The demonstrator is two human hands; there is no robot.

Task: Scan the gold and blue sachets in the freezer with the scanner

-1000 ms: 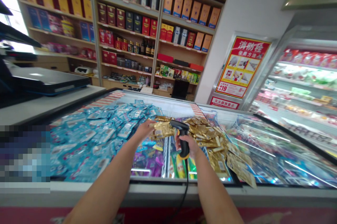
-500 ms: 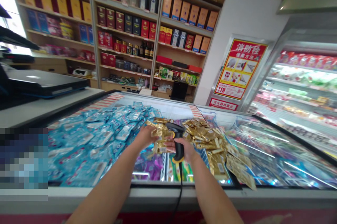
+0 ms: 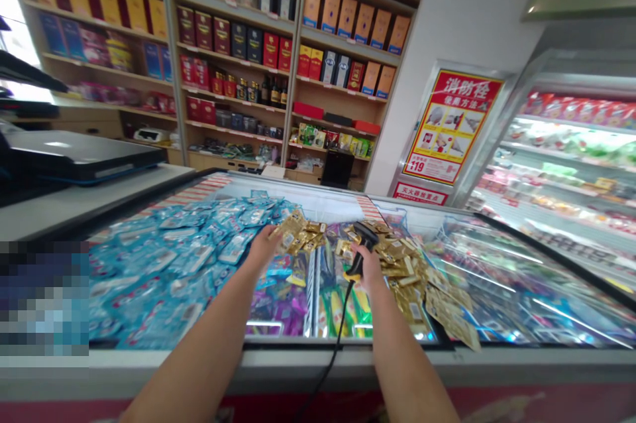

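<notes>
My left hand [image 3: 263,247] is closed on the edge of a shiny gold packet [image 3: 289,229], above a small group of other gold packets [image 3: 312,237]. In my right hand [image 3: 368,266] is a black and yellow handheld barcode scanner [image 3: 366,235], its cord [image 3: 342,317] trailing down over the freezer's front edge. Gold foil [image 3: 344,250] shows just left of the scanner; I cannot tell whether my right fingers touch it. A heap of gold packets [image 3: 412,277] lies right of my right hand. Many blue packets [image 3: 163,257] spread out left of my left hand.
Everything lies on a chest freezer's glass top [image 3: 312,290], with purple and green goods visible beneath. A counter with a dark flat device [image 3: 84,151] stands at left. Shelves of boxes [image 3: 238,38] line the back; a lit refrigerated display [image 3: 571,164] is at right.
My hands have moved apart: the left slightly left and up with a gold packet, the right to the right with the scanner. The scanner has tilted, and the cord has shifted.
</notes>
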